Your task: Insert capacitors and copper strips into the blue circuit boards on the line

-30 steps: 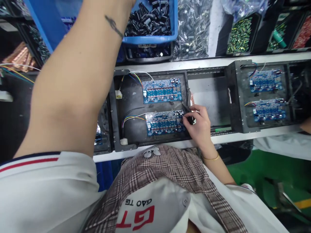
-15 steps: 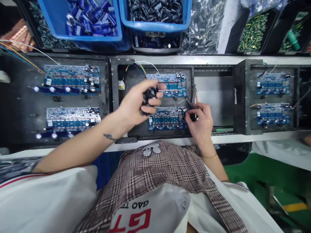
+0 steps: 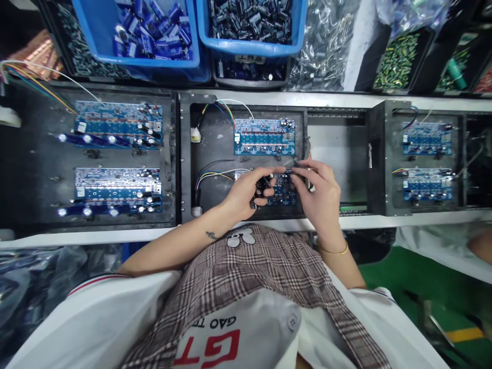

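Observation:
My left hand (image 3: 249, 192) is curled around several black capacitors (image 3: 263, 186) in its palm. Its index finger stretches over the lower blue circuit board (image 3: 282, 197) in the middle tray, partly covering that board. Close to the board's right end is my right hand (image 3: 318, 187), thumb and fingers pinched together. A small dark piece shows between those fingers, too covered to name. The two hands' fingertips nearly meet above the board's upper edge. Just behind them lies the upper circuit board (image 3: 264, 137), in full view.
The black middle tray (image 3: 215, 148) stands between a left tray (image 3: 57, 159) with two boards bearing blue capacitors and a right tray (image 3: 392, 197) with two boards. Blue bins of blue capacitors (image 3: 154, 36) and black capacitors (image 3: 251, 23) stand behind. Another person's arm (image 3: 480, 241) shows at far right.
My left hand has moved right and toward me, from between the boards to the lower board, still holding the capacitors. My right hand stays near the board's right end, fingers shifted slightly.

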Available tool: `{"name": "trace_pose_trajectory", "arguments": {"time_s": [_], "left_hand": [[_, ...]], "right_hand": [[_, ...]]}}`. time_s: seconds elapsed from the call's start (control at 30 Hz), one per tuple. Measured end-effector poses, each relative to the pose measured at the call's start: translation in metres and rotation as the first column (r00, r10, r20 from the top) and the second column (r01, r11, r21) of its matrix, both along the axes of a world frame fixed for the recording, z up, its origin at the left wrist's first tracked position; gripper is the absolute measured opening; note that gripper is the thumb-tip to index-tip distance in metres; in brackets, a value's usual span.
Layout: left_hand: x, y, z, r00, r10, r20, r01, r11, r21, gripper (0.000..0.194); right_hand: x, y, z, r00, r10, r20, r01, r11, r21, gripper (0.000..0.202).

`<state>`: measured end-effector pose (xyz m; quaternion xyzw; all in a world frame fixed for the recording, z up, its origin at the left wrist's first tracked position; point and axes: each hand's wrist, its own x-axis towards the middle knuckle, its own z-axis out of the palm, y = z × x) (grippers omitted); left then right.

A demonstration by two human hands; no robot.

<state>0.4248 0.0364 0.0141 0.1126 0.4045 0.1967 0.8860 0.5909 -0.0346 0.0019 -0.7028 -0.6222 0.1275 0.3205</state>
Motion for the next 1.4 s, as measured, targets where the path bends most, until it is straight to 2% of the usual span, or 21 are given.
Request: {"name": "trace_pose_trajectory", "arguments": {"time_s": [0.07,0.13,0.2,0.3,0.37,0.47,0.53,0.67,0.8,1.0,1.1,1.2,1.27,1.4], "left_hand": [[0.002,-0.002,0.002,0.999,-0.004,-0.033,0.006,0.997,0.071,0.029],[0.005,-0.004,0.005,0.998,-0.020,-0.068,0.030,0.987,0.155,0.033],[0.006,-0.004,0.007,0.995,-0.060,-0.075,0.074,0.977,0.199,0.031],[0.006,-0.001,0.008,0.992,-0.125,-0.031,0.129,0.977,0.172,0.023],[0.006,0.003,0.006,0.991,-0.129,-0.017,0.130,0.979,0.154,0.023],[0.005,0.009,0.001,0.993,-0.109,-0.042,0.114,0.978,0.177,0.020],[0.005,0.011,0.001,0.992,-0.111,-0.058,0.120,0.975,0.187,0.019],[0.005,0.014,0.004,0.993,-0.105,0.048,0.100,0.990,0.103,0.022],[0.007,0.016,0.007,0.994,-0.044,0.102,0.040,0.998,0.044,0.020],[0.012,0.019,0.004,0.984,0.031,0.175,-0.023,0.999,-0.049,0.024],[0.014,0.022,0.001,0.986,0.071,0.151,-0.057,0.994,-0.092,0.023],[0.015,0.024,-0.002,0.992,0.097,0.078,-0.088,0.990,-0.108,0.025],[0.016,0.023,-0.003,0.994,0.108,0.033,-0.104,0.990,-0.098,0.029],[0.019,0.018,-0.003,0.993,0.115,-0.004,-0.115,0.991,-0.071,0.031]], "right_hand": [[-0.005,0.004,0.014,0.983,0.069,-0.173,-0.074,0.997,-0.022,0.027],[-0.011,0.008,0.023,0.932,0.120,-0.342,-0.153,0.985,-0.073,0.036],[-0.013,0.013,0.025,0.871,0.140,-0.472,-0.216,0.970,-0.111,0.034],[-0.006,0.022,0.021,0.816,0.139,-0.561,-0.247,0.961,-0.121,0.025],[0.005,0.033,0.017,0.851,0.125,-0.511,-0.205,0.973,-0.104,0.018],[0.024,0.058,0.009,0.954,0.115,-0.278,-0.127,0.992,-0.026,0.014],[0.035,0.077,0.001,0.981,0.164,-0.106,-0.165,0.986,-0.005,0.017],[0.046,0.101,-0.015,0.957,0.274,0.095,-0.263,0.958,-0.118,0.019],[0.047,0.106,-0.024,0.950,0.281,0.133,-0.260,0.953,-0.158,0.019],[0.045,0.107,-0.024,0.935,0.301,0.187,-0.273,0.949,-0.159,0.019],[0.046,0.110,-0.025,0.920,0.318,0.228,-0.284,0.944,-0.170,0.021],[0.048,0.113,-0.025,0.875,0.409,0.259,-0.366,0.909,-0.199,0.022],[0.048,0.110,-0.020,0.857,0.444,0.260,-0.402,0.893,-0.201,0.021],[0.036,0.089,0.005,0.921,0.366,0.134,-0.354,0.929,-0.107,0.020]]}}
